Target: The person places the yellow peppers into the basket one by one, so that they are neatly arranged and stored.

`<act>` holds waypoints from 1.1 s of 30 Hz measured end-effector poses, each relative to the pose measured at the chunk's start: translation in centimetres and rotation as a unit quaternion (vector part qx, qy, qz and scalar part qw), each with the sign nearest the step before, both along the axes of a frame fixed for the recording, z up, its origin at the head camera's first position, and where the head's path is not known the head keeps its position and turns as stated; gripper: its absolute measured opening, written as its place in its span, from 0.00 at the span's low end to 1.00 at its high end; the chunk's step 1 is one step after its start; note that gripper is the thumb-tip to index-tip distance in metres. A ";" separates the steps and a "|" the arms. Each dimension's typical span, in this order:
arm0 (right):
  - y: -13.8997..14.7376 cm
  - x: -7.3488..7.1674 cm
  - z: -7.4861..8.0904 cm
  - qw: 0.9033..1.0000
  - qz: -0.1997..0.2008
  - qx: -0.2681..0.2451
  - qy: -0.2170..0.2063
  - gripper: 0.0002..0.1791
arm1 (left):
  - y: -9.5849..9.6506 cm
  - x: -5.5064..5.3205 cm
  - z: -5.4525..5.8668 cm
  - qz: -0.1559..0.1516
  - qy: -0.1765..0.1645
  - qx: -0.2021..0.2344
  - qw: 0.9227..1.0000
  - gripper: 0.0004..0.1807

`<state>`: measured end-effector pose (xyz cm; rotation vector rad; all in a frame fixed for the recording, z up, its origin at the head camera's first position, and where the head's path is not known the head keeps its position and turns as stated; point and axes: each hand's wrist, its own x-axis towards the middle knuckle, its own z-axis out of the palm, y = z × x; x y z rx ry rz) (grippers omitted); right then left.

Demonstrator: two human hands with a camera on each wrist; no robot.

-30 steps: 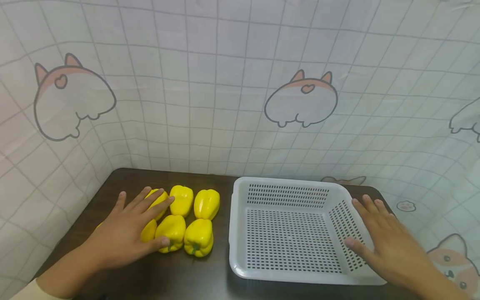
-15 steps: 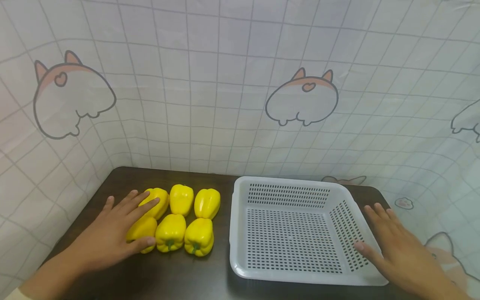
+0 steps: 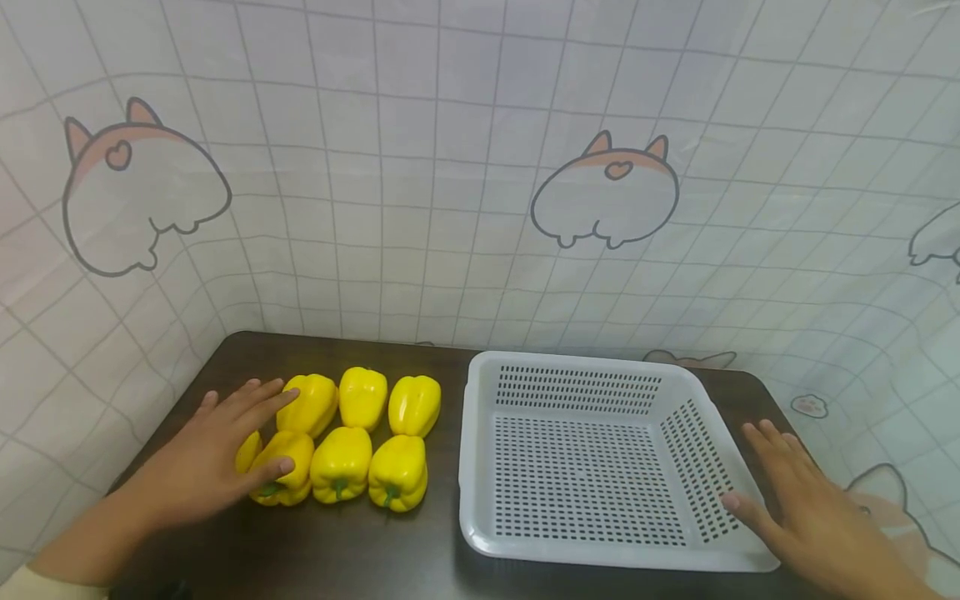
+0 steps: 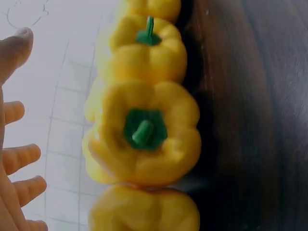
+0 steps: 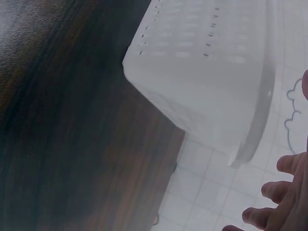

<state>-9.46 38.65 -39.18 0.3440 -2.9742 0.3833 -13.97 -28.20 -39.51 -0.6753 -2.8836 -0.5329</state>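
My left hand [image 3: 206, 454] is spread above the left end of a group of yellow bell peppers [image 3: 342, 464], its fingers straight and holding nothing. It partly covers the leftmost pepper [image 3: 248, 451]. In the left wrist view a pepper with a green stem [image 4: 147, 132] faces the camera, and the hand's fingers [image 4: 21, 159] show at the left edge. Off the right side of a white plastic basket [image 3: 471, 467] is my right hand [image 3: 817, 504], fingers extended and nothing in them; its thumb overlaps the rim in the head view. The basket, with perforated walls and floor, has nothing in it.
Everything stands on a dark brown table [image 3: 420, 558] with rounded corners. A white grid-patterned cloth [image 3: 420, 167] printed with cartoon dogs hangs behind and at both sides. The peppers lie in two rows left of the basket.
My left hand has drawn left and slightly down, uncovering more of the peppers. My right hand has moved right, away from the basket. Peppers and basket stay in place.
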 end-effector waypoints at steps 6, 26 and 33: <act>0.6 0.0 -0.6 0.999 -0.015 -0.019 -0.028 0.51 | -0.7 -1.3 -0.1 0.007 -0.014 0.003 1.000 0.43; 1.9 0.2 -1.9 0.999 -0.022 0.017 -0.046 0.51 | -1.1 -5.2 -0.7 0.007 -0.042 -0.028 0.999 0.42; 2.2 0.3 -2.3 0.998 -0.020 0.025 -0.051 0.49 | -1.2 -6.0 -0.9 0.008 -0.058 -0.033 0.998 0.42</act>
